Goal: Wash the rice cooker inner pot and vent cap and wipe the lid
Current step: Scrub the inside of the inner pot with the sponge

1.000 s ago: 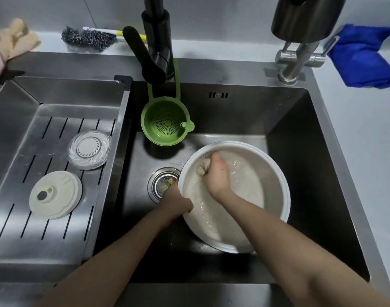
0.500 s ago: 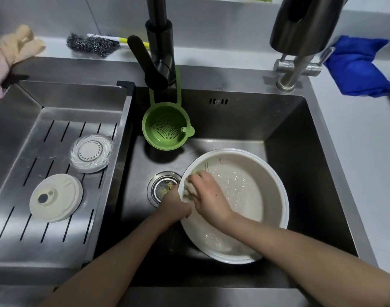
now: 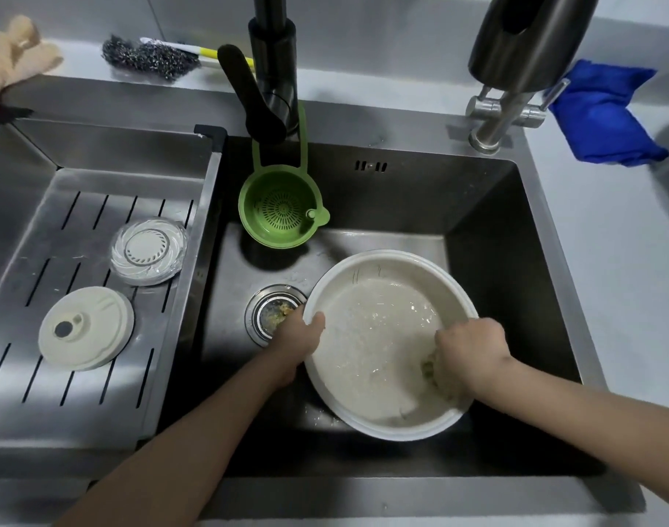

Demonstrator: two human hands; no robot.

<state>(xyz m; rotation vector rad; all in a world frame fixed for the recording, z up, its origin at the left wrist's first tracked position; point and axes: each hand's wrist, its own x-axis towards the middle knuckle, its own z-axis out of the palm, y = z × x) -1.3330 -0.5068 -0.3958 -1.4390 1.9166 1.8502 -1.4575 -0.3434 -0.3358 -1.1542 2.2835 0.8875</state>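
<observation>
Inner pot [image 3: 367,336] sits wet and tilted in the sink [image 3: 477,222], beside the drain. Left hand [image 3: 296,336] grips its left rim, thumb inside. Right hand [image 3: 473,348] is curled round a sponge [image 3: 429,368] against the right inner wall. Cream vent cap [image 3: 85,329] lies on the draining rack [image 3: 78,405].

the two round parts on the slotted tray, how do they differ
The clear-rimmed disc has a see-through outer ring round a white centre; the cream cap is opaque all over. The cream cap looks larger than the clear-rimmed disc. The cream cap has a dark off-centre hole; the clear-rimmed disc shows a ring of fine slots. Both are round and lie flat, apart, on the slotted tray.
</observation>
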